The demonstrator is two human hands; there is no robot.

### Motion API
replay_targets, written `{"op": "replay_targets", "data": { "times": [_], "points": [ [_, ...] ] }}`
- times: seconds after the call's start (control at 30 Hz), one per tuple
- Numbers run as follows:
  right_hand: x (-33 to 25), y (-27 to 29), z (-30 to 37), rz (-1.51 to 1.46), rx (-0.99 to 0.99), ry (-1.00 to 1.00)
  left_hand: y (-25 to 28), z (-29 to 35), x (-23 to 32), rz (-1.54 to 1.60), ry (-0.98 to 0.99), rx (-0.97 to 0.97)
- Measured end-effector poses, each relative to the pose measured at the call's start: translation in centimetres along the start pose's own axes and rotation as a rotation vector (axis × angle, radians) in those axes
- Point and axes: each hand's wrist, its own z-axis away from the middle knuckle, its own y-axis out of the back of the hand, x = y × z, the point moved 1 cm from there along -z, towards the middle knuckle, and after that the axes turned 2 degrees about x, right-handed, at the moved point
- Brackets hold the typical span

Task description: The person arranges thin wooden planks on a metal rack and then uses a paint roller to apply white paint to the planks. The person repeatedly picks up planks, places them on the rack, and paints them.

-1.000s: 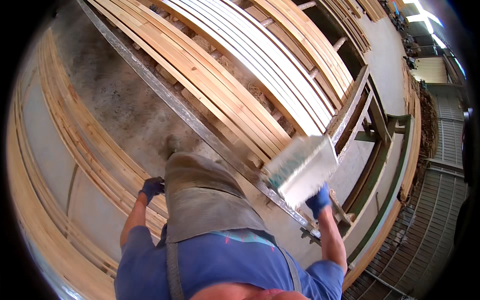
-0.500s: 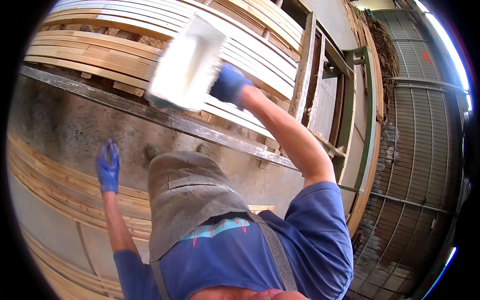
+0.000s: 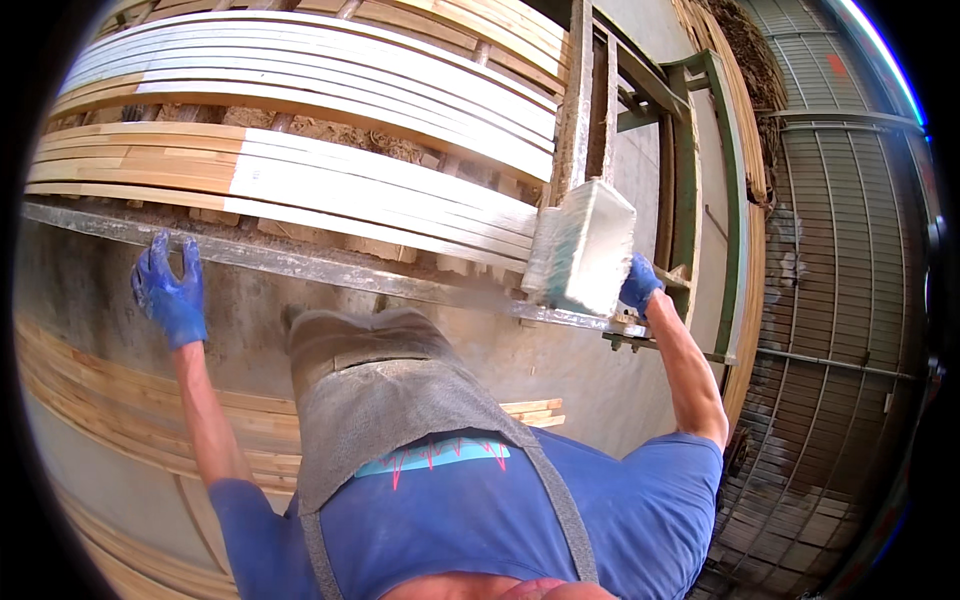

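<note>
My right hand (image 3: 640, 284), in a blue glove, is closed at the right side of a white-coated box-shaped applicator (image 3: 596, 250). This has a hollow face and a rough, fuzzy side; my hand's grip is partly hidden behind it. It sits at the right end of the near row of wooden boards (image 3: 390, 195), over the metal rail. The row's right part is coated white and its left part is bare wood. My left hand (image 3: 172, 290), also gloved in blue, is open with fingers apart, beside the near rail (image 3: 270, 262), holding nothing.
A second row of white-coated boards (image 3: 330, 75) lies farther back on the rack. A metal frame (image 3: 690, 180) stands at the right end. More boards (image 3: 130, 405) lie low at the left, behind my left arm. A slatted wall (image 3: 840, 280) rises at the far right.
My right hand has swept the applicator rightward to the row's end, and the near row's bare left stretch is now partly white. My left hand has moved up toward the rail, fingers spreading.
</note>
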Motion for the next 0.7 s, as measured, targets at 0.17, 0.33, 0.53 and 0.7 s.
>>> {"op": "replay_targets", "data": {
  "times": [0.17,0.33,0.53,0.7],
  "points": [
    [1.4,1.0,0.9,-0.082,0.065,-0.07,-0.9,0.2,-0.7,0.083,0.071,-0.096],
    [-2.5,-0.1,0.9,-0.274,0.193,0.021,0.7,-1.2,-1.2,0.2,0.069,-0.242],
    [-7.4,-3.7,-1.3,-0.494,0.355,-0.036,4.6,-12.9,4.3,0.635,-0.174,-0.113],
    [-5.2,-4.2,2.2,-0.89,0.551,-0.103,-2.8,-22.4,18.9,0.812,-0.672,-0.239]
  ]
}}
